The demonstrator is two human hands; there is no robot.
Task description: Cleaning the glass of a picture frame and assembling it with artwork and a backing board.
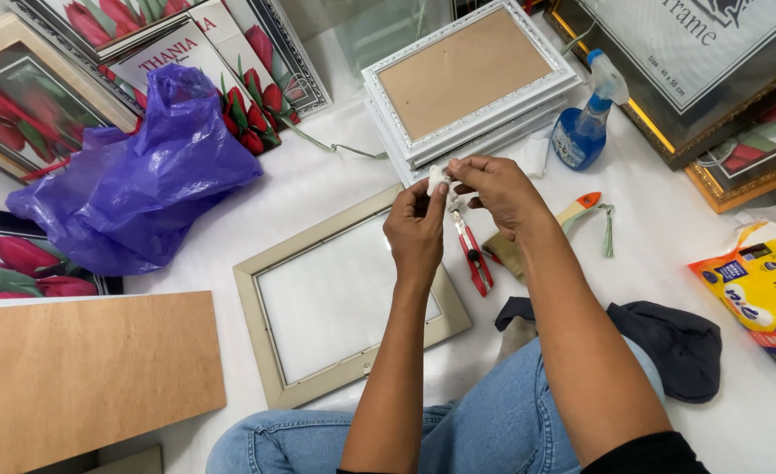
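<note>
I pinch a small white wad (439,179) between both hands, my left hand (417,230) gripping its lower edge and my right hand (496,189) closed on it from the right, above the pale empty picture frame (344,298) lying on the white surface. The frame's glass sits in place with no picture or backing on it; the brown backing board (81,373) waits at the near left. A red cutter (473,254) lies just right of the frame, a blue spray bottle (585,127) farther off.

Small white thing (439,179) between fingertips: kind unclear.
</note>
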